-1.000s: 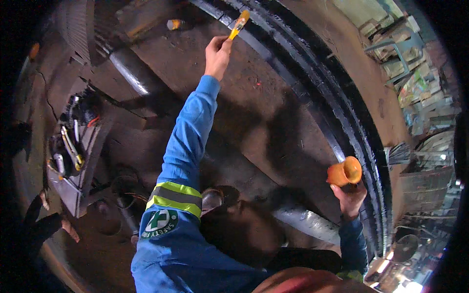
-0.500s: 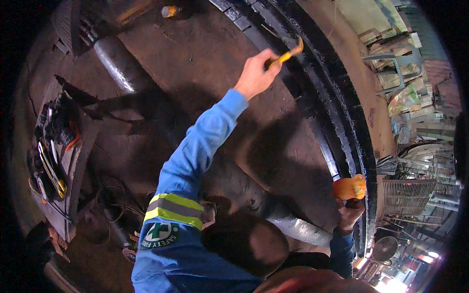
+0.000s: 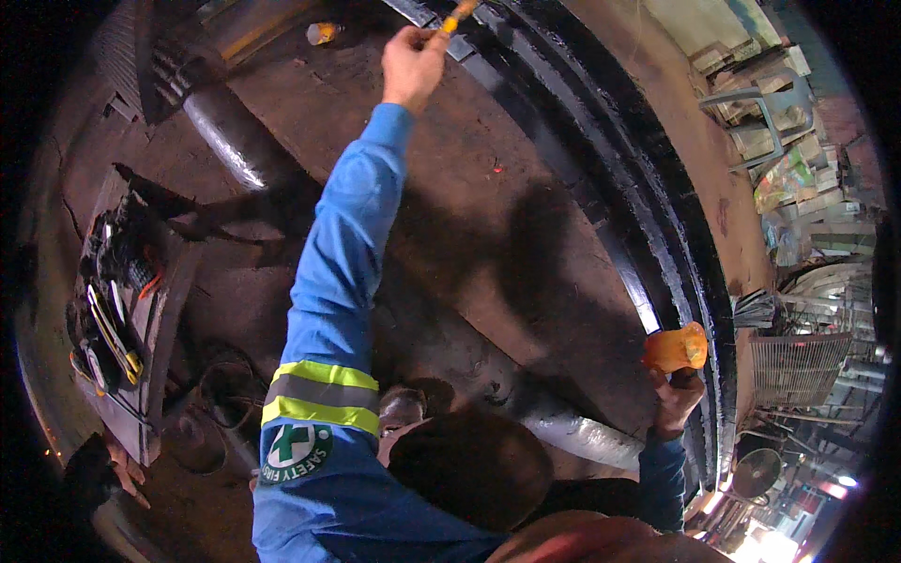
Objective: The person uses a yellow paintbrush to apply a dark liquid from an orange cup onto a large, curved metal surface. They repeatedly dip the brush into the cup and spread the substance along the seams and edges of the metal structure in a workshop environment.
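Fingers of the left hand (image 3: 413,70) are curled narrow round the yellow handle of one brush (image 3: 455,21), held at the upper edge of view; its bristles lie over the inner side of one long black member (image 3: 601,164), contact not determinable. Fingers of the right hand (image 3: 674,402) grip one orange cup (image 3: 676,347) from its near side, above the same member lower right; contents not visible, and whether cup and member touch cannot be told. Hands: two, each with one item, well apart. Member: one, appearing curved in the fisheye view, with at least two lengthwise ridges, glossy in places. Left sleeve (image 3: 343,225): one, blue, bearing two yellow bands with one grey band between, plus one round green-and-white patch (image 3: 296,452). Pipe stretches, shiny grey: two, one upper left (image 3: 222,141), one lower centre (image 3: 587,441); whether they join is unclear. Left side: one panel (image 3: 136,436) carrying at least three slender tools (image 3: 114,333); exact count lost in the dark clutter. Single items: one orange-and-pale container (image 3: 323,34) on the brown floor (image 3: 460,141), one chair (image 3: 770,117) upper right, one slatted grille (image 3: 798,371) right, one round fan (image 3: 755,474) lower right.
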Demonstrator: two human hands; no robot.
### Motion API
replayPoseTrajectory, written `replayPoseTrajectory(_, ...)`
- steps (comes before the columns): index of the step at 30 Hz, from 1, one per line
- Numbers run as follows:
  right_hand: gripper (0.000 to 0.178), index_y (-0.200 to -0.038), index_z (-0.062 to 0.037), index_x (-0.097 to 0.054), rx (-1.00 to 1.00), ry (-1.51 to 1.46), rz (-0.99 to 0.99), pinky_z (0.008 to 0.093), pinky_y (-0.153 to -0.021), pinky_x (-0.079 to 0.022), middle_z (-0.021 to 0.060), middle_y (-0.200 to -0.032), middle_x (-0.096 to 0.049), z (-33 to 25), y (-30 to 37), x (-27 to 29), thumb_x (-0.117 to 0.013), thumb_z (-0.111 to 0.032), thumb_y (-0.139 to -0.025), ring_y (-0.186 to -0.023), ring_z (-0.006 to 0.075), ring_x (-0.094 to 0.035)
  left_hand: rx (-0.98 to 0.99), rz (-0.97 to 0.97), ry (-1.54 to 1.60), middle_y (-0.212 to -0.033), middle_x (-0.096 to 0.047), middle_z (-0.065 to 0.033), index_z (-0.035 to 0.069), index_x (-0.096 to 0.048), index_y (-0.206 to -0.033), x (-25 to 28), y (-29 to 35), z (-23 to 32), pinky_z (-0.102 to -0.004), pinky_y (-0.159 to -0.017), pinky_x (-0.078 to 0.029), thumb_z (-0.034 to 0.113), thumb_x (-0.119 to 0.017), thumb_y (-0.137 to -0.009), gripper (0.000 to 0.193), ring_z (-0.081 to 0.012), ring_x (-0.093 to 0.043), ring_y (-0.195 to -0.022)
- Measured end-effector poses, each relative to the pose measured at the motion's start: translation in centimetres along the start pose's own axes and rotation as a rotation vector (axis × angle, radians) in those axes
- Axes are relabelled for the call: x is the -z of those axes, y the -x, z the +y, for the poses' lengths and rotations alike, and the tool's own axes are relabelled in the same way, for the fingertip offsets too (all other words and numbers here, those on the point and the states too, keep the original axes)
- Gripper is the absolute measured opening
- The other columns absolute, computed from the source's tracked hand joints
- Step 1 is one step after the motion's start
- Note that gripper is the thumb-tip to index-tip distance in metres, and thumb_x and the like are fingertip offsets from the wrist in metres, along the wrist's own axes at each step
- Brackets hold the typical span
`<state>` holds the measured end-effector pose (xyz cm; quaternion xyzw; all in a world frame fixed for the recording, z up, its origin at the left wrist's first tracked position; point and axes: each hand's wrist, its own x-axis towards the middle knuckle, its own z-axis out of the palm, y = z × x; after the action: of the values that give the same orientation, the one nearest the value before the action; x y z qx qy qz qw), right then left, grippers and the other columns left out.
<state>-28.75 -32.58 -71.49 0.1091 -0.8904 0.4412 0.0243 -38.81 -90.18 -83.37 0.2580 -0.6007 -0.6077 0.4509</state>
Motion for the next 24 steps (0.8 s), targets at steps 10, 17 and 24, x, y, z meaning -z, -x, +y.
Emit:
replayPoseTrajectory(10,0.045,-0.102,0.0072,-0.064,0.082,0.033,-0.043,0.0304,-0.078,-0.05,0.0082,-0.095,-0.068,0.1,0.0,-1.2,-0.084,-0.016,-0.07,-0.085,0.0158,-0.064,0.025,-0.551,0.017,-0.075,-0.063,-0.0076,0.002,-0.066,-0.089,-2.0,6.4,-0.5,-0.0332,-0.065,-0.046,0.023,-0.071,-0.083,0.022,-0.0153,-0.056,-0.07)
replayPoseTrajectory(17,0.041,-0.107,0.0084,-0.064,-0.051,0.064,-0.022,0.0331,-0.088,-0.046,0.0097,-0.102,-0.068,-0.9,-0.9,-2.1,-0.079,-0.012,-0.074,-0.094,0.0176,-0.063,0.169,-0.025,-0.069,-0.088,-0.07,-0.0136,0.001,-0.07,-0.095,-0.7,-1.0,-1.2,-0.0339,-0.074,-0.051,0.023,-0.072,-0.08,0.027,-0.0202,-0.065,-0.082)
replayPoseTrajectory(24,0.039,-0.111,0.0095,-0.063,-0.02,0.043,-0.011,0.034,-0.091,-0.047,0.0131,-0.106,-0.068,-1.6,-0.7,-2.9,-0.075,-0.006,-0.077,-0.096,0.0201,-0.065,0.052,-0.087,-0.132,-0.09,-0.069,-0.02,0.002,-0.069,-0.094,-3.3,-0.4,-0.4,-0.0399,-0.078,-0.051,0.025,-0.07,-0.08,0.027,-0.03,-0.067,-0.088)
